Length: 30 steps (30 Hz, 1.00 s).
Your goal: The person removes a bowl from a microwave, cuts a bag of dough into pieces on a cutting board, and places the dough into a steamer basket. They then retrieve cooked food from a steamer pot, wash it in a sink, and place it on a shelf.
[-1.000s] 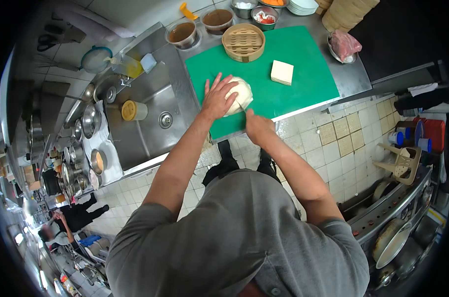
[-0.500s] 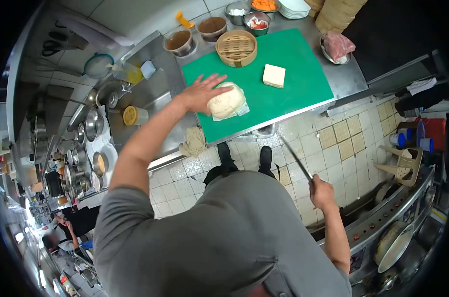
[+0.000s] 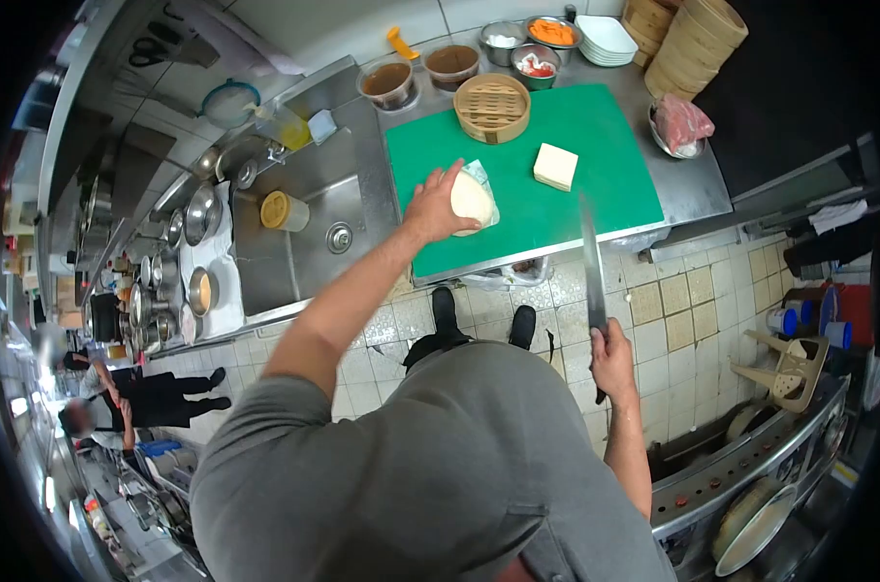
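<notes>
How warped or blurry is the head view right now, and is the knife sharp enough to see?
Head view: strong fisheye, with black corners and bent counter edges; even light; the knife in the right hand reads sharp; the left hand on the dough is clear; the far-left aisle is soft.

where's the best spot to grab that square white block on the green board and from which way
Take the white block by two opposite flat sides, coming straight down from above. It lies flat on the green cutting board with clear board all around it, well apart from the bamboo steamer, so its straight side faces are probably the easiest hold. It looks soft, so a gentle pinch seems wise.
</notes>
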{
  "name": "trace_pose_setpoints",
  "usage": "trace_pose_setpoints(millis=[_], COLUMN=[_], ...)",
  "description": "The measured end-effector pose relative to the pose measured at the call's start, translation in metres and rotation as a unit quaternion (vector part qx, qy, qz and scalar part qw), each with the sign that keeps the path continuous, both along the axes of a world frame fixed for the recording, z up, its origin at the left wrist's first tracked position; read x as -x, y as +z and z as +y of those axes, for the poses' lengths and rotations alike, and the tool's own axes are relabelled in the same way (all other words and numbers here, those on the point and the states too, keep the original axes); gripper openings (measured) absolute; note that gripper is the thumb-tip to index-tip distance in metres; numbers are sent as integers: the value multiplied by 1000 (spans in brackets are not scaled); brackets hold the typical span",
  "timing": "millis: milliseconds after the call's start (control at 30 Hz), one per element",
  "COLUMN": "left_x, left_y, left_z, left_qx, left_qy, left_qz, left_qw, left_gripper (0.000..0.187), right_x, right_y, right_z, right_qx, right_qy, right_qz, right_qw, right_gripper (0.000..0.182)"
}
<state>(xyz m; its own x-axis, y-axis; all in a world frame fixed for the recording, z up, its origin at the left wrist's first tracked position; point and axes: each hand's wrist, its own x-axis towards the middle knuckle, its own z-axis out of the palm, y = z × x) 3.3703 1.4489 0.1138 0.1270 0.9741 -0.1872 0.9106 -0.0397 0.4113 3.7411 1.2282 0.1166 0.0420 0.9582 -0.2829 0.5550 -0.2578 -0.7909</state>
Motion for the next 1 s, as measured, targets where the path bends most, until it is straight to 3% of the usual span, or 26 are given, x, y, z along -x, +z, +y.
trace_pose_setpoints(millis=[33,100,133,200,233,300,367,500,600,733,800,933,1000], left_x=[5,25,41,77,87,100,85,41,34,43,50,56,57], left_y=[-3,-17,-32,-61,-66,-77,-76,-68,-78,-88,-86,-95,-110], left_z=[-9,-27,-34,-45,-48,-54,-49,-25,0,21,25,17,10], left_qx=[1,-118,-116,-143,-145,-119,-141,-212,-158,-73,-37,-8,-192], left_qy=[8,75,89,129,140,201,189,190,163,130,53,131,205], left_qz=[-2,-42,-44,-318,-320,-337,-329,-287,-295,-390,-394,-486,-458], left_qw=[1000,989,988,928,926,912,915,915,928,909,917,864,843], left_gripper=[132,130,130,113,113,91,83,66,53,45,46,49,47], right_x=[9,33,46,73,86,109,129,148,149,143,142,152,156], right_y=[-3,-2,7,25,31,43,55,61,64,61,57,63,62], right_z=[7,25,35,56,66,84,100,119,121,119,118,117,116], right_qx=[22,-16,-18,-17,-48,-77,-108,-125,-114,-91,-102,-66,-53], right_qy=[2,51,78,116,149,190,246,277,265,246,242,236,250], right_qz=[47,34,24,11,-27,-69,-176,-219,-230,-228,-223,-235,-239], right_qw=[999,998,997,993,987,976,947,927,930,938,939,941,937], right_gripper=[14,14,13,13,13,13,14,17,17,18,18,19,20])
